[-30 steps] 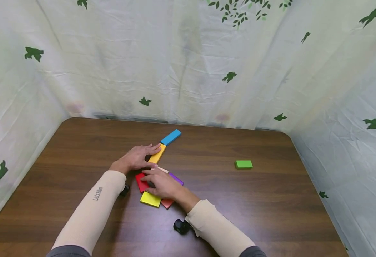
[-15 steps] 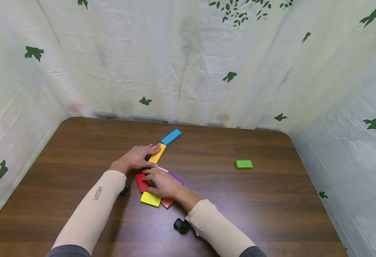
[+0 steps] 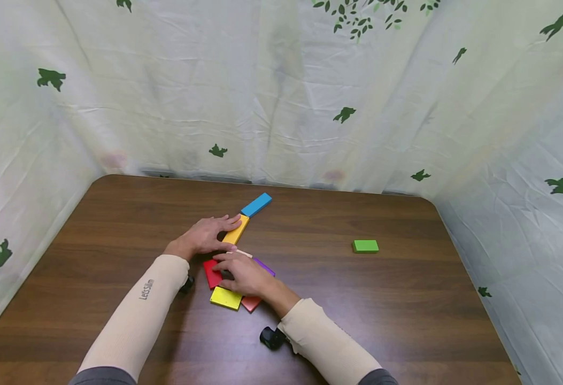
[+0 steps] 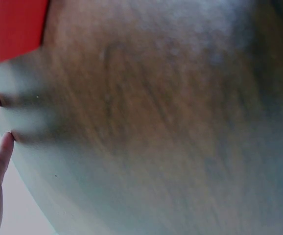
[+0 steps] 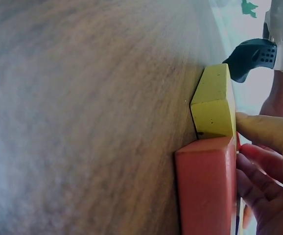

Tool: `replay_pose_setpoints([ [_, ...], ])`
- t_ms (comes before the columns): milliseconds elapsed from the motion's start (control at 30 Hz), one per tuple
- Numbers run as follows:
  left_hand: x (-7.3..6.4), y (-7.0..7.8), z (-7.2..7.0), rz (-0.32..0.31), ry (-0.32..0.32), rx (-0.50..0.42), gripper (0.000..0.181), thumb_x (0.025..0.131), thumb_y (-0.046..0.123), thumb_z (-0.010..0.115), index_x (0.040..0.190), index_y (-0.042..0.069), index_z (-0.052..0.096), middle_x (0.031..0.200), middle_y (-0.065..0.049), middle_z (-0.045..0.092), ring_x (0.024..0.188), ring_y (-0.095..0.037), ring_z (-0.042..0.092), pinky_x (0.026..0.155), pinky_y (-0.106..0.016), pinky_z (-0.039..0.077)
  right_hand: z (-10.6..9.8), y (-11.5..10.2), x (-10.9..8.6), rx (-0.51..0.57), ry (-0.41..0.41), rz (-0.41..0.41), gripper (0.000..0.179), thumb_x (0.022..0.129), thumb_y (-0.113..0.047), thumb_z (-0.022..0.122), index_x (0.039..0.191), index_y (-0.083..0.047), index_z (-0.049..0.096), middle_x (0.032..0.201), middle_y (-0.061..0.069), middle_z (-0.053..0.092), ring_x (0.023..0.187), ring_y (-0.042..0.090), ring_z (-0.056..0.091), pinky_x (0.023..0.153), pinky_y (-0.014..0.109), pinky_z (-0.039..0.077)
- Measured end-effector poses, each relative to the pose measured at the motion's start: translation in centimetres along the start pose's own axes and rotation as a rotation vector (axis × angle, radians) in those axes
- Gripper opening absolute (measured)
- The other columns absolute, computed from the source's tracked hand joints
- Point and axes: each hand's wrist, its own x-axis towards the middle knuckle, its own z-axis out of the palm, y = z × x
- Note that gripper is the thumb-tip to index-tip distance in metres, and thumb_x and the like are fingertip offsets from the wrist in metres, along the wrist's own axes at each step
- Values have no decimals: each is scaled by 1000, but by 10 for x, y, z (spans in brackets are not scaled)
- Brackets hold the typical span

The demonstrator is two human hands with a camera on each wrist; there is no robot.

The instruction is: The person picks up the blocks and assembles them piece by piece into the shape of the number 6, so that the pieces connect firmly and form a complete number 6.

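Note:
Flat coloured blocks form a ring with a tail on the table. In the head view my left hand [image 3: 205,235] rests over the orange block [image 3: 237,232], fingers spread across it and thumb by the cream block [image 3: 245,253]. My right hand [image 3: 248,275] reaches across the ring, fingertips at the red block [image 3: 210,274] and thumb at its edge near the yellow block [image 3: 225,298]. Beneath that hand, the coral block [image 3: 251,304] and purple block [image 3: 264,266] are partly hidden. The left wrist view shows two fingertips [image 4: 8,137] low over the tabletop.
A blue block [image 3: 256,205] lies slanted beyond the orange one, close to its far end. Off to the right sits a lone green block [image 3: 365,246]. Leaf-printed white curtains [image 3: 281,107] surround the wooden table [image 3: 406,321] at its back and sides.

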Motion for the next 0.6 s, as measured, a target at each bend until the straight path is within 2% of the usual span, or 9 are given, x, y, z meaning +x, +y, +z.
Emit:
replay_pose_setpoints([
  [233, 1, 1, 0, 1, -2, 1, 77, 87, 41, 68, 149, 9, 34, 156, -10, 30, 140, -38, 30, 110, -60, 22, 0, 0, -3, 5, 27, 11, 36, 90, -22, 68, 123, -10, 67, 139, 5, 54, 132, 16, 45, 112, 25, 27],
  [333, 1, 1, 0, 2, -3, -1, 78, 86, 42, 68, 148, 9, 34, 155, -11, 30, 140, -38, 30, 110, -60, 22, 2, -2, -7, 37, 90, 41, 34, 89, -22, 69, 121, -10, 68, 135, 4, 58, 128, 15, 49, 110, 24, 30],
  [500, 0, 0, -1, 0, -6, -2, 79, 86, 45, 67, 148, 9, 34, 155, -10, 30, 140, -38, 29, 110, -60, 23, 10, -9, -13, 112, 225, 92, 30, 87, -21, 71, 113, -8, 70, 117, 1, 66, 113, 11, 58, 100, 18, 39],
  [600, 1, 0, 0, 6, -1, -3, 78, 86, 44, 67, 148, 9, 35, 155, -10, 30, 140, -38, 30, 110, -60, 24, 15, -14, -16, 134, 272, 107, 27, 86, -20, 72, 109, -7, 71, 112, 1, 67, 108, 11, 59, 96, 18, 42],
])
